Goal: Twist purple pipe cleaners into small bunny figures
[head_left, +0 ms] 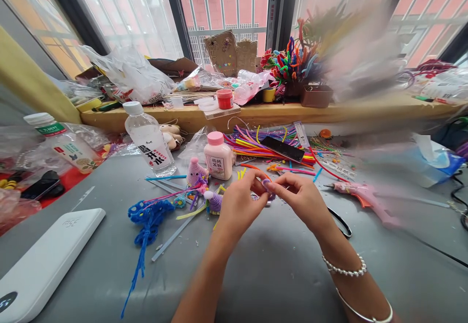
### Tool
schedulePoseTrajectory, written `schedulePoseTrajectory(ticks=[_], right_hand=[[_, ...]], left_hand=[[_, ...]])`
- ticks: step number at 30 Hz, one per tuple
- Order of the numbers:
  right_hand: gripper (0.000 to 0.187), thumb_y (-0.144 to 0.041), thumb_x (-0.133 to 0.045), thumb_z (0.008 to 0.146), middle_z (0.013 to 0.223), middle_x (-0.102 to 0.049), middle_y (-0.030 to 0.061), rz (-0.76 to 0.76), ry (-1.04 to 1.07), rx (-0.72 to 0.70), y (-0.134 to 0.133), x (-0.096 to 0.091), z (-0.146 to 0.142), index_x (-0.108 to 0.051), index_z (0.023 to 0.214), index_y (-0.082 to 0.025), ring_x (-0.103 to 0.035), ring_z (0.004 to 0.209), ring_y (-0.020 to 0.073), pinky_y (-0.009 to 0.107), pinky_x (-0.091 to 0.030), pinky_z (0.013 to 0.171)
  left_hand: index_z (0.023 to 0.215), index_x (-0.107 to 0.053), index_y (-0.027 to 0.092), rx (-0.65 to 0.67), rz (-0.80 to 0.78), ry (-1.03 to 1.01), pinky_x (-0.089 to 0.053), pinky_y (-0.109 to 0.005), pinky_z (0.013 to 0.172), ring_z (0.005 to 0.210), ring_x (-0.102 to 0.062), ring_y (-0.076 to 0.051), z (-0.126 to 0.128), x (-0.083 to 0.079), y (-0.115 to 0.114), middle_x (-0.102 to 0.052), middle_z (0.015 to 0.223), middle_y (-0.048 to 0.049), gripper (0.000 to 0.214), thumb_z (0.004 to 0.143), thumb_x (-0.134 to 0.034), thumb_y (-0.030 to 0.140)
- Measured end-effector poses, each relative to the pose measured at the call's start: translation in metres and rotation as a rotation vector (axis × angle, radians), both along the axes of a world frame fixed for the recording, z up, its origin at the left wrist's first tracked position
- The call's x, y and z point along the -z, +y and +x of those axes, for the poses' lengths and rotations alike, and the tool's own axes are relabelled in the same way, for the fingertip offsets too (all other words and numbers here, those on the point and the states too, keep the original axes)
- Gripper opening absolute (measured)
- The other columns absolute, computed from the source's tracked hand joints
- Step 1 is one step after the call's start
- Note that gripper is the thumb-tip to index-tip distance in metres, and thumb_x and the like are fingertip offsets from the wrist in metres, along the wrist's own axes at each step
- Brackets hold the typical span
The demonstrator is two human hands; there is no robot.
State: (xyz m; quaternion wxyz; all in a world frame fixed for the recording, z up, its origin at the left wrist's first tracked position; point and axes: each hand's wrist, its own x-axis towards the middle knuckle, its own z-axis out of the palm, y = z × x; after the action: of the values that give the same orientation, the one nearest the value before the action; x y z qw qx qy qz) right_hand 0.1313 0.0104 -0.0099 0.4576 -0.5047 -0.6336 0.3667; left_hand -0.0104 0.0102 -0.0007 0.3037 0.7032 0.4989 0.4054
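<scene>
Over the middle of the table, my left hand point(241, 201) and my right hand point(298, 193) meet at the fingertips. Both are closed in a pinch on a small purple fuzzy piece, apparently a pipe cleaner point(271, 196), mostly hidden by the fingers. An orange strand point(252, 167) curves just behind them; whether it joins the piece I cannot tell. Left of my left hand lie a small purple crocheted figure point(214, 203), a pink one point(197, 171) and a blue knitted piece point(148, 220) with a trailing tail. Behind the hands are colourful pipe cleaners point(244, 148) with a black phone point(282, 149) on them.
A pink glue gun point(365, 198) lies on the right with its cord. Bottles stand behind: a clear one point(148, 140) and a pink-capped one point(218, 159). A white power bank point(54, 262) rests front left. Supplies crowd the wooden ledge point(175, 115); a blur covers the right.
</scene>
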Motion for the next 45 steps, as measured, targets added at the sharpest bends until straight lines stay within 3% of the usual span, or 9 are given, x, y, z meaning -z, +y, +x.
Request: schedulePoseTrajectory(ticks=[5,10,15,18,20,26,32,41,45], right_hand=[[0.028,-0.042,-0.055,0.076,0.063,-0.063,0.0014,-0.056,0.135,-0.004,0.002,-0.001,0.002,-0.065,0.071,-0.017,-0.054,0.057,0.0133,0.024,-0.039,0.051],[0.021,-0.037,-0.062,0.071,0.070,-0.065,0.0023,-0.108,0.189,-0.068,0.002,-0.002,0.005,-0.065,0.074,-0.017,-0.057,0.065,0.0147,0.025,-0.043,0.058],[0.020,-0.036,-0.064,0.070,0.067,-0.063,0.0019,-0.073,0.267,0.020,0.003,0.003,0.001,-0.063,0.070,-0.016,-0.055,0.062,0.0137,0.025,-0.042,0.057],[0.020,-0.036,-0.063,0.070,0.067,-0.061,0.0008,-0.031,0.365,0.132,0.002,0.006,-0.004,-0.062,0.073,-0.017,-0.053,0.061,0.0121,0.024,-0.040,0.056],[0.019,-0.036,-0.063,0.070,0.066,-0.060,-0.0005,-0.011,0.412,0.176,0.002,0.007,-0.006,-0.061,0.073,-0.017,-0.051,0.060,0.0113,0.023,-0.039,0.054],[0.020,-0.037,-0.066,0.067,0.064,-0.058,-0.0015,-0.046,0.457,0.146,0.003,0.006,-0.004,-0.062,0.071,-0.017,-0.048,0.058,0.0105,0.023,-0.037,0.054],[0.018,-0.036,-0.063,0.071,0.067,-0.060,-0.0001,0.004,0.324,0.102,0.001,0.003,-0.002,-0.061,0.071,-0.018,-0.050,0.059,0.0113,0.024,-0.040,0.053],[0.014,-0.027,-0.057,0.078,0.083,-0.067,0.0053,0.277,-0.009,0.025,0.001,-0.003,0.011,-0.067,0.085,-0.020,-0.061,0.072,0.0158,0.027,-0.049,0.060],[0.015,-0.019,-0.057,0.078,0.085,-0.069,0.0051,0.487,-0.175,-0.002,-0.002,-0.005,0.013,-0.067,0.090,-0.020,-0.062,0.073,0.0158,0.026,-0.050,0.060]], left_hand=[[0.088,-0.050,0.018,0.074,-0.206,-0.236,-0.044,-0.023,0.056,0.060,-0.058,-0.013,0.002,0.000,0.002,-0.057,0.063,0.0023,0.025,0.067,-0.062,0.022],[0.095,-0.050,0.016,0.149,-0.300,-0.270,-0.041,-0.022,0.054,0.054,-0.051,-0.010,-0.001,-0.003,0.000,-0.049,0.056,0.0059,0.034,0.065,-0.065,0.023],[0.098,-0.049,0.016,0.190,-0.449,-0.457,-0.043,-0.023,0.059,0.063,-0.055,-0.010,0.002,-0.002,0.001,-0.057,0.068,0.0013,0.041,0.063,-0.069,0.024],[0.097,-0.051,0.016,0.145,-0.461,-0.620,-0.044,-0.024,0.065,0.074,-0.057,-0.013,0.009,0.002,0.003,-0.060,0.081,-0.0031,0.043,0.060,-0.071,0.024],[0.093,-0.051,0.015,0.078,-0.421,-0.740,-0.045,-0.025,0.069,0.074,-0.058,-0.012,0.014,0.005,0.002,-0.061,0.076,-0.0025,0.039,0.061,-0.071,0.025],[0.089,-0.049,0.016,-0.027,-0.369,-0.962,-0.044,-0.024,0.067,0.065,-0.059,-0.010,0.018,0.007,0.001,-0.062,0.070,0.0002,0.036,0.062,-0.071,0.021],[0.085,-0.047,0.016,-0.047,-0.340,-0.995,-0.043,-0.022,0.062,0.061,-0.058,-0.009,0.016,0.003,0.001,-0.063,0.070,0.0008,0.032,0.063,-0.070,0.019],[0.083,-0.045,0.017,-0.057,-0.396,-0.958,-0.041,-0.018,0.056,0.054,-0.055,-0.007,0.012,-0.001,0.000,-0.062,0.063,0.0029,0.037,0.059,-0.073,0.019],[0.083,-0.045,0.017,-0.058,-0.407,-0.946,-0.040,-0.018,0.055,0.053,-0.055,-0.007,0.011,-0.001,0.000,-0.061,0.061,0.0035,0.038,0.058,-0.073,0.020]])
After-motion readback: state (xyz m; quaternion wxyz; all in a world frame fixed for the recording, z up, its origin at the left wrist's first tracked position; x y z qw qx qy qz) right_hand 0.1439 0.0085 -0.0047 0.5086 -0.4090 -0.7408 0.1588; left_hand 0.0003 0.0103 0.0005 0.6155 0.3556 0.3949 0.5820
